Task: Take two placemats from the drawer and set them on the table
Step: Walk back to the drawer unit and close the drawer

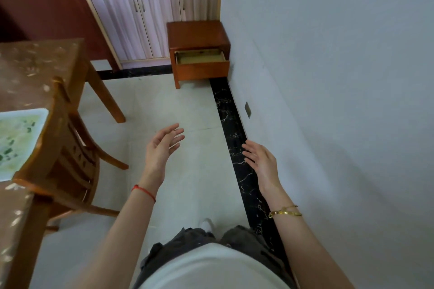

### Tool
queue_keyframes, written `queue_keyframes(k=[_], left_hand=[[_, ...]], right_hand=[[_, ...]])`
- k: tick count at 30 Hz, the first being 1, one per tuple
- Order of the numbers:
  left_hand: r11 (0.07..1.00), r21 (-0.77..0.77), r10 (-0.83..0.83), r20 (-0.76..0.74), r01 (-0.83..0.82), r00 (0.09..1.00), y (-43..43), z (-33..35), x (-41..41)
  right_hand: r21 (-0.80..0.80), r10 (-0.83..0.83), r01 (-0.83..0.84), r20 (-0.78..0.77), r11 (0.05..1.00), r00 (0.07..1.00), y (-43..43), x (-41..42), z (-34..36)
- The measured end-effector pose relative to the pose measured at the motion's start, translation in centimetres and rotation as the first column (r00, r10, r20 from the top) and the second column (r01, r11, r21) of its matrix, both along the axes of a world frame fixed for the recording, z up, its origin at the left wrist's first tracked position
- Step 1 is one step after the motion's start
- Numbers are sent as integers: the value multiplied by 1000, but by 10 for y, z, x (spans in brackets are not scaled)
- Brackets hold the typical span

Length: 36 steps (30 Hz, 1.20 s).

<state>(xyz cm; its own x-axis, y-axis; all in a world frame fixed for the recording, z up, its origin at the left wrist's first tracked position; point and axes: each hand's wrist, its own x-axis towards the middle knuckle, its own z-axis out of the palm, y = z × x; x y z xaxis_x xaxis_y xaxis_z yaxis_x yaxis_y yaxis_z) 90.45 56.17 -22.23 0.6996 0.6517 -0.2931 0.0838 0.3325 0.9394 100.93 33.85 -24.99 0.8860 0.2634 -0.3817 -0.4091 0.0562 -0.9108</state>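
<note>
A green-and-white patterned placemat [17, 141] lies on the brown table [35, 65] at the left edge. Ahead, against the wall, stands a small wooden nightstand [198, 35] with its drawer [202, 60] pulled open; a yellowish-green flat thing shows inside. My left hand [162, 148] and my right hand [260, 159] are both held out in front of me above the floor, fingers spread, holding nothing. Both are well short of the drawer.
A wooden chair [63, 148] stands tucked against the table on my left. A grey wall [340, 77] runs along my right, with a black marble floor strip [237, 148] at its foot. A cabinet with pale curtained doors [152, 12] stands behind the nightstand.
</note>
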Motion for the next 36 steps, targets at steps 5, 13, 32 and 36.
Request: queue_keyframes(k=[5, 13, 32, 36], left_hand=[[1000, -3, -6, -25, 6, 1000, 31, -6, 56], [999, 9, 40, -60, -39, 997, 95, -18, 155], [976, -8, 216, -78, -217, 973, 249, -19, 453], [980, -4, 198, -102, -199, 975, 288, -31, 503]], right_hand=[[-15, 26, -26, -16, 1000, 1000, 40, 60, -4], [-27, 61, -61, -24, 998, 998, 102, 175, -16], [-38, 273, -275, -63, 961, 960, 292, 499, -16], [-45, 268, -273, -97, 961, 959, 329, 545, -27]])
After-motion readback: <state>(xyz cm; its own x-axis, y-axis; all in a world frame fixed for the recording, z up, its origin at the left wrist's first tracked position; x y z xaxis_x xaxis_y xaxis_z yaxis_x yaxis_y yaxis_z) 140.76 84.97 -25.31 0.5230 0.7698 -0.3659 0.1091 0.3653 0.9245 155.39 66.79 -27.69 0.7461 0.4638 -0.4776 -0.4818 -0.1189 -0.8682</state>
